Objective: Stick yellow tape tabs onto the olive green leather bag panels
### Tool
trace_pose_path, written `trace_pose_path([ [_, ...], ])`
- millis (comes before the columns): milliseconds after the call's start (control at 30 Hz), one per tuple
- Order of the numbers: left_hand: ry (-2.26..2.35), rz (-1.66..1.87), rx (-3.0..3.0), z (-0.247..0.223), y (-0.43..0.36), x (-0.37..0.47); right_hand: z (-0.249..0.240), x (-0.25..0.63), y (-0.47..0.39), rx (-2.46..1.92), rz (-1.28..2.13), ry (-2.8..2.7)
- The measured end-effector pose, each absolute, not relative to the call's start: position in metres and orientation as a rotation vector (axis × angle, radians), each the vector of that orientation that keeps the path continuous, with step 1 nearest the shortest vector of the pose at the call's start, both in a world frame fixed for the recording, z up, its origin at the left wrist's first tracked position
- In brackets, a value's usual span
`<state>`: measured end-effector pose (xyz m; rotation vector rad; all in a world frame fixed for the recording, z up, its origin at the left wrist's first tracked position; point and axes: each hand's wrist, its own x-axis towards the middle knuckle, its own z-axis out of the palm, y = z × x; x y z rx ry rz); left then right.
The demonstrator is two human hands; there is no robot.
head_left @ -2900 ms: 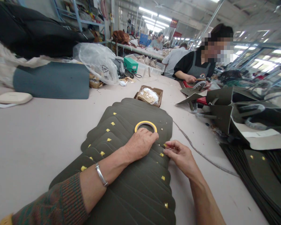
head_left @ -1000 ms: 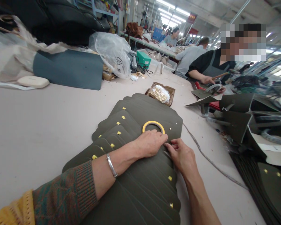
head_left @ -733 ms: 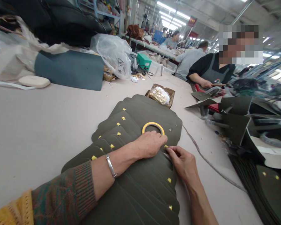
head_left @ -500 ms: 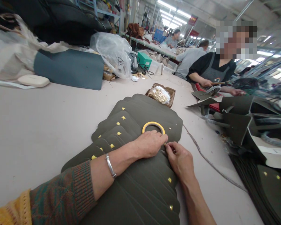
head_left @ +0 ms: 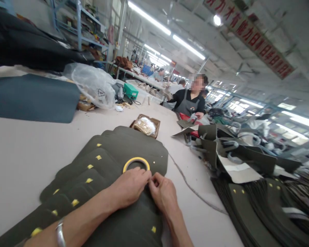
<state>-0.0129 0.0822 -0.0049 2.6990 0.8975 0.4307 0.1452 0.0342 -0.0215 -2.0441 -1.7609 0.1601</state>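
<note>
One box (head_left: 157, 129) at one o'clock from the tape (head_left: 135, 159) holds gold beads (head_left: 141, 127) and white wrapping (head_left: 150, 125). The left hand (head_left: 132, 186) grips the tape over the panels (head_left: 128, 140); at four o'clock, the right hand (head_left: 165, 194) pinches narrowly, contents hidden.

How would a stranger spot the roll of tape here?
Start at the pale table, then the fanned stack of dark green pieces on it. Toward the stack's far end, its near edge covered by the left hand, is the roll of tape. It's a yellow ring, unlike the small yellow scraps.
</note>
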Motion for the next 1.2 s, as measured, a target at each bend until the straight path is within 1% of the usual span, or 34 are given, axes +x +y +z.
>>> trace_pose_path([
  [267,0.754,0.632,2.558,-0.007,0.084,-0.017,-0.015,0.151,0.025,-1.922,0.438,-1.695],
  [367,0.704,0.749,2.512,-0.002,0.084,-0.019,-0.02,0.157,0.023,-1.689,0.552,-1.549],
  [433,0.716,0.791,2.507,0.0,0.085,-0.02,-0.024,0.162,0.022,-1.545,0.562,-1.451],
  [533,0.771,0.735,2.54,0.001,0.086,-0.021,-0.026,0.165,0.019,-1.452,0.465,-1.456],
  [667,0.828,0.674,2.587,0.0,0.084,-0.019,-0.021,0.163,0.018,-1.354,0.261,-1.647],
  [900,0.76,0.605,2.624,-0.001,0.079,-0.019,-0.02,0.154,0.02,-1.252,0.062,-1.866],
  [1200,0.744,0.813,2.467,-0.02,0.091,-0.016,-0.027,0.147,0.028,-1.38,-0.156,-1.8],
])
